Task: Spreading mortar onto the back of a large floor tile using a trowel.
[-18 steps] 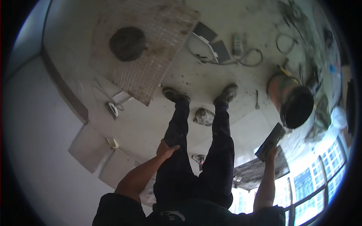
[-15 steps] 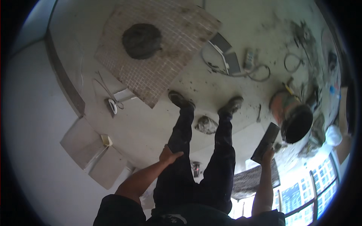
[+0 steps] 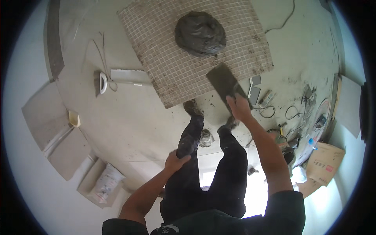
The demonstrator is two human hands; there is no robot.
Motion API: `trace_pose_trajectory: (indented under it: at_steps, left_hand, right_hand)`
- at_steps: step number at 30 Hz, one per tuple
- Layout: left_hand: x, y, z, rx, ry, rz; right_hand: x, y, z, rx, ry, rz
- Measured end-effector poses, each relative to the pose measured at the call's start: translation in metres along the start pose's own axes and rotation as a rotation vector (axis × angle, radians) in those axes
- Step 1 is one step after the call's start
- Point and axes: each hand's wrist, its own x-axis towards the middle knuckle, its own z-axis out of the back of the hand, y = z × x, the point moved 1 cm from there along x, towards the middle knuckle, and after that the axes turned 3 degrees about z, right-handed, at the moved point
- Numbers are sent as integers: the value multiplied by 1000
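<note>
My right hand (image 3: 239, 105) grips a dark, grimy rectangular trowel (image 3: 221, 80), held out over the near right part of a mesh-backed tile sheet (image 3: 160, 62). A rounded mound of wet grey mortar (image 3: 199, 33) sits on that sheet, just beyond the trowel. My left hand (image 3: 175, 160) is closed on the front of my left leg (image 3: 188, 145), around the knee. A small crumpled bundle (image 3: 206, 138) lies on the floor between my shoes.
At right stand a bucket (image 3: 286, 152), partly behind my forearm, cables (image 3: 293, 113), a power strip (image 3: 267, 98) and a cardboard box (image 3: 325, 164). At left lie flat boards (image 3: 43, 113), a white iron-like object (image 3: 103, 82) and a bag (image 3: 105, 184) beside the wall (image 3: 19, 164).
My right hand has swung the trowel forward and left, from near the bucket to the tile sheet. My view has shifted, putting the mound nearer the centre. My left hand stays on my leg.
</note>
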Motion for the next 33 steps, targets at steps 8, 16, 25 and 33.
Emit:
trace_pose_trajectory:
  at_steps: [8,16,25,33]
  left_hand:
    - [205,-9,82,-129,-697,-100]
    - [330,-72,166,-452,-873,409]
    - [345,-53,155,-719,-720,175]
    - [341,-53,158,-667,-766,-30]
  right_hand:
    - [172,23,2,-540,25,59]
    - [349,18,58,-821,179,329]
    - [519,10,115,-181,26,-75]
    - [383,50,9,763,691,-825]
